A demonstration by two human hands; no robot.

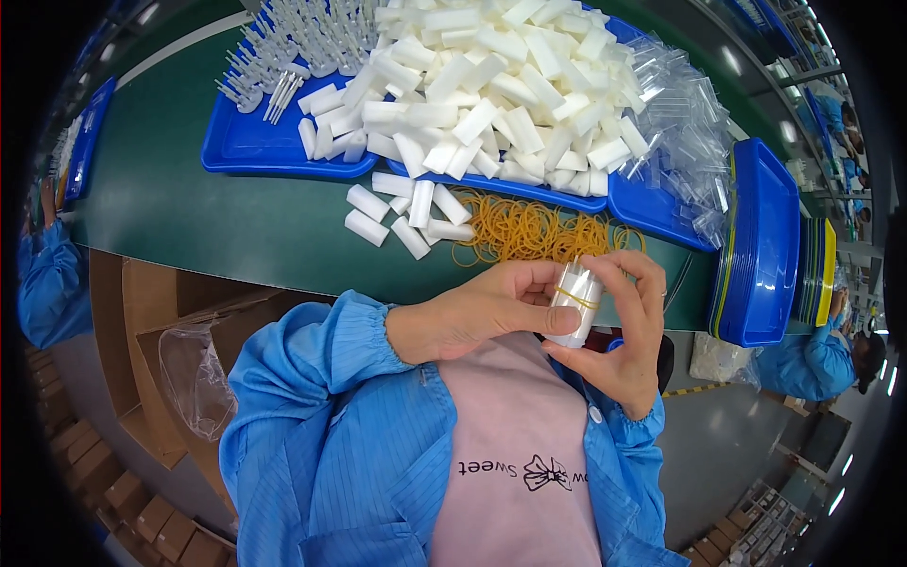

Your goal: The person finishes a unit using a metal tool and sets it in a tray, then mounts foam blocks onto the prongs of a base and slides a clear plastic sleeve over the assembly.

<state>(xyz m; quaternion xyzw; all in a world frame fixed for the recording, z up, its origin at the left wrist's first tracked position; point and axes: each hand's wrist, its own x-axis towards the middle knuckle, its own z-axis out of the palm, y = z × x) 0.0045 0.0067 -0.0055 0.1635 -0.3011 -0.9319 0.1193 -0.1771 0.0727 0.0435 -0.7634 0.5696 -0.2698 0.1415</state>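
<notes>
In front of my chest I hold a small white bundle point(573, 317), a white piece inside what looks like clear plastic, with a yellow rubber band point(578, 300) round its middle. My left hand point(487, 307) grips it from the left, thumb pressed on its side. From the other side my right hand point(631, 335) holds its top and bottom between the fingertips and thumb. A heap of loose yellow rubber bands point(529, 227) lies on the green table just beyond my hands. Several white foam blocks point(409, 236) lie to the left of that heap.
A large pile of white foam blocks point(510, 76) fills the middle blue tray. White stemmed parts point(312, 38) occupy the left tray point(255, 156), clear plastic pieces point(675, 104) the right. Stacked blue trays point(761, 255) stand farther right. An open cardboard box point(151, 350) sits at lower left. Co-workers flank the table.
</notes>
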